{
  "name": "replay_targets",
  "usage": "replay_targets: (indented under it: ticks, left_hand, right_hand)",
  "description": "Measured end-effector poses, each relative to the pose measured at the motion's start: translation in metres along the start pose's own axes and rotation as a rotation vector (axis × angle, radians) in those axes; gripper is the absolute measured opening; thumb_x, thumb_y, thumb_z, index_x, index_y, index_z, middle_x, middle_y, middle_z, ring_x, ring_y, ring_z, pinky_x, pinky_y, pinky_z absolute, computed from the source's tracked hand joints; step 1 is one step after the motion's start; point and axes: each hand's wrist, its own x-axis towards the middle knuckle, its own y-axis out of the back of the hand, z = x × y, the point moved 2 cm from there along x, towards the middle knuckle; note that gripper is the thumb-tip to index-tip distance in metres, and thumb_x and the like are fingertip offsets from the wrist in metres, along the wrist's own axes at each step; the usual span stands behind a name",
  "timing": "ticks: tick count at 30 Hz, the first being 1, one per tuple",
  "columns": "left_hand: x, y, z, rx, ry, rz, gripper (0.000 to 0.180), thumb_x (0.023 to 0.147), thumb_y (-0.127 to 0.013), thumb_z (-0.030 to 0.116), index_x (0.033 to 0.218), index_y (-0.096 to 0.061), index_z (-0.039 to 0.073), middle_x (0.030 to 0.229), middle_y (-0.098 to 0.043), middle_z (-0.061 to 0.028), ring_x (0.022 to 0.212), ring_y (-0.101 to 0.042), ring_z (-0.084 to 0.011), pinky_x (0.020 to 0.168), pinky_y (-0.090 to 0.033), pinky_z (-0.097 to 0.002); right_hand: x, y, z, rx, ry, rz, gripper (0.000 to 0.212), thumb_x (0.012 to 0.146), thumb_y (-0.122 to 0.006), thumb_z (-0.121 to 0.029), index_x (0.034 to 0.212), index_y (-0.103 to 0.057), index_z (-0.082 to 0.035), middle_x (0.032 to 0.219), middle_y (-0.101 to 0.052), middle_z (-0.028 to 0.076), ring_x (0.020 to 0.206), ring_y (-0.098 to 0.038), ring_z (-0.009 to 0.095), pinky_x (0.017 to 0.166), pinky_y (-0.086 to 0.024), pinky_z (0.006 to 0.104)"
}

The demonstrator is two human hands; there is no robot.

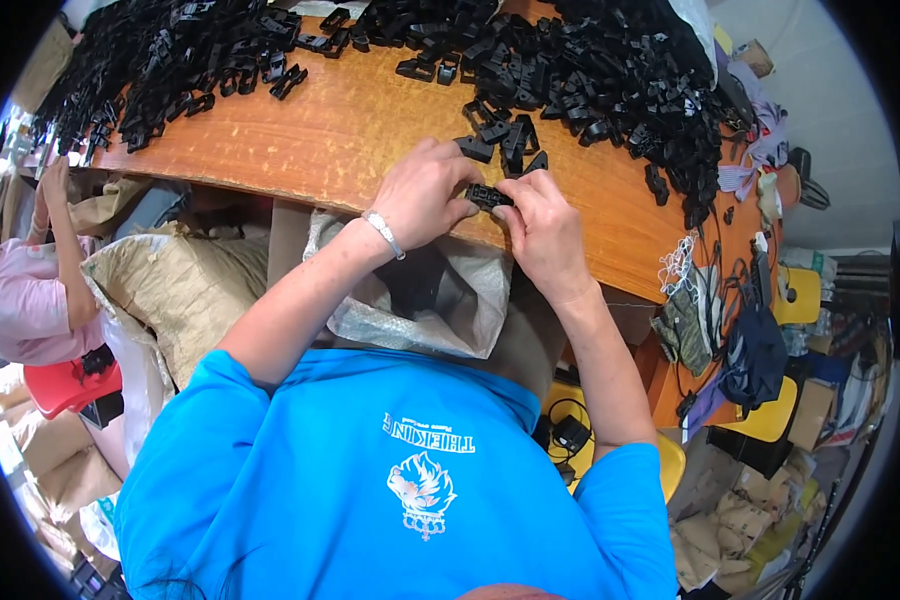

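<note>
A small black plastic part is pinched between both my hands just above the table's near edge. My left hand, with a pale bracelet at the wrist, grips its left end between thumb and fingers. On its right end, the thumb and fingers of my right hand are closed. Several loose black plastic pieces lie on the wooden table just beyond my fingertips. Below my hands, a whitish woven sack hangs open against the table edge, with something dark inside. The held part's finer details are too small to make out.
Large heaps of black plastic parts cover the table's far left and far right. Cords and a camouflage cloth hang at the right edge. A stuffed tan sack stands left, near a person in pink. Yellow stools are at right.
</note>
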Motion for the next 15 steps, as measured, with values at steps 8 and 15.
replay_targets:
  ticks: [8, 15]
  left_hand:
    - [0.001, 0.003, -0.008, -0.095, 0.001, -0.062, 0.019, 0.093, -0.076, 0.024, 0.100, -0.078, 0.007, 0.100, -0.068, -0.0113, 0.101, -0.060, -0.0353, 0.089, -0.051, -0.0440]
    - [-0.005, 0.001, 0.014, 0.139, 0.026, 0.046, 0.016, 0.097, -0.072, 0.023, 0.093, -0.075, 0.008, 0.105, -0.067, -0.0096, 0.107, -0.060, -0.0350, 0.090, -0.048, -0.0477]
  right_hand:
    - [-0.005, -0.008, -0.013, -0.075, -0.014, -0.021, 0.027, 0.089, -0.078, -0.003, 0.115, -0.075, -0.003, 0.103, -0.065, 0.014, 0.088, -0.073, 0.035, 0.073, -0.060, 0.0449]
    - [-0.018, -0.016, -0.015, -0.162, 0.028, 0.097, 0.029, 0.090, -0.078, -0.008, 0.118, -0.075, -0.003, 0.101, -0.064, 0.012, 0.087, -0.070, 0.033, 0.075, -0.059, 0.0430]
